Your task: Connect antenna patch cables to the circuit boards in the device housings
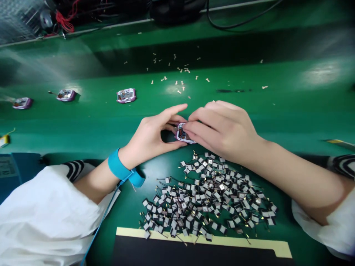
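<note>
Purple-rimmed case (183, 136): over the green counter (299, 111); likely light and stiff, exposed circuitry (181, 133) fragile.
Left grip (156, 131): around the case's edge, a sound place to hold.
Right grip (226, 129): bunched over it; cannot tell whether it pinches anything.

Case (180, 135) partly hidden behind right hand (227, 127), black sheet (194, 253) cut off below

Red wires (65, 23), curved black cable (223, 27), blue box (29, 168)
</note>
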A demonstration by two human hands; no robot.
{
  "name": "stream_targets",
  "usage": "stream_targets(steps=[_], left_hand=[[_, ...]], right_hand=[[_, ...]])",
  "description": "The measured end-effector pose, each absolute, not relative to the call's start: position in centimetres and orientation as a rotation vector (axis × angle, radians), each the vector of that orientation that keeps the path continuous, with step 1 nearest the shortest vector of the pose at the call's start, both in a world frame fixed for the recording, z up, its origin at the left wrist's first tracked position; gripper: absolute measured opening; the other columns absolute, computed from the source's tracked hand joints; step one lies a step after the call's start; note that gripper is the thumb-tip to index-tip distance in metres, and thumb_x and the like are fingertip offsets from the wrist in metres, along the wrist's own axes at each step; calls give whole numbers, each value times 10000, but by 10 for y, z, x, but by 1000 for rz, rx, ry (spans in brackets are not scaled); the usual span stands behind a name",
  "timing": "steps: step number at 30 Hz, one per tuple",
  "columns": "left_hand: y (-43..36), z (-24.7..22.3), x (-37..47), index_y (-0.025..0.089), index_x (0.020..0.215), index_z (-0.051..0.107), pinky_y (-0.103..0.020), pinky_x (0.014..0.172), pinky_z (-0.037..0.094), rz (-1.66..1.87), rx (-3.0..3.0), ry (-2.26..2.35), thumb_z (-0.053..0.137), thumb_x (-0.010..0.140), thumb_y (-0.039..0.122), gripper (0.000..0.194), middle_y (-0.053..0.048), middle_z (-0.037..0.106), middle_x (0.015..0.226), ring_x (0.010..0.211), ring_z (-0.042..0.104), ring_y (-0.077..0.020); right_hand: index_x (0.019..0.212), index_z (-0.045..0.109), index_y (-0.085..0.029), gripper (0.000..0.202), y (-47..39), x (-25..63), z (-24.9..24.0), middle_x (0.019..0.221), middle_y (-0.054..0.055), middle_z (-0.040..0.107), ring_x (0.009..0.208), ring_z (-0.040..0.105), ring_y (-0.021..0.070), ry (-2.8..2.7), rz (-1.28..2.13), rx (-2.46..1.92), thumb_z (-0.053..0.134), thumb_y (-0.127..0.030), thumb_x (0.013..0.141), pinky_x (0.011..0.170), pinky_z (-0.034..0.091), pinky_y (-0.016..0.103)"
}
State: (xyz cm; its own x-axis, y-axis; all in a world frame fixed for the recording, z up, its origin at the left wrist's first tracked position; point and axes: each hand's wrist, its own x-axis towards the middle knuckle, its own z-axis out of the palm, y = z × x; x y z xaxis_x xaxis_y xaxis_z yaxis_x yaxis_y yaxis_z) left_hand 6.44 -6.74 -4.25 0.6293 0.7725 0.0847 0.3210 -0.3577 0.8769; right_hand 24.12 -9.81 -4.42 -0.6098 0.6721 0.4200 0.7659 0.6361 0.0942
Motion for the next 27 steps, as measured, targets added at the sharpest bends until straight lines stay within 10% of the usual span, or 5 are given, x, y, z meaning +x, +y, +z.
stream_targets(steps=[27], left_hand=[[-71,-48,63,167,1172,408,-215,715,509,769,2364,852,664,655,197,578,-23,591,937,722,578,-92]], right_hand=[[829,620,-97,256,-105,237,-36,703,66,585,656,453,154,-2385,-661,-1046,365,-108,850,577,366,271]])
